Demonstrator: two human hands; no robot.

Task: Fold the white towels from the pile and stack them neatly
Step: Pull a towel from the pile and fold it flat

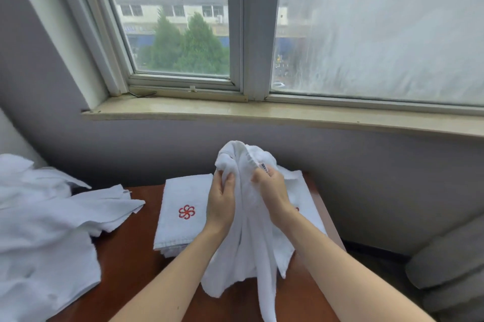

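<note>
Two hands work a single white towel in the head view, the only view given. The left hand [221, 206] and the right hand [272, 194] are raised above the middle of the bench [125, 256]. They are close together but not touching, each with fingers and thumb clamped on the bunched upper part of the towel [243, 248]. The cloth bulges over the fingers in a crumpled crest, where a small printed label [265, 169] shows by the right thumb. The rest hangs in loose folds, its lower end reaching the bench toward the near edge.

Toward the far edge lies a folded stack [183, 214] with a red flower emblem on top, just left of the hanging towel. Behind the towel, toward the far right corner, a second folded towel [311, 203] lies mostly hidden. The unfolded pile [39, 230] spreads over the left edge of the bench. Beyond the far edge runs a window sill [262, 114].

The step in hand looks like sorting out the hem of a towel not yet folded. The next move likely calls for the hands to slide apart along that hem to two corners. The cloth can then open flat, be folded to the stack's shape and be laid squarely on it. With the pile this large, much of the task seems to remain.
</note>
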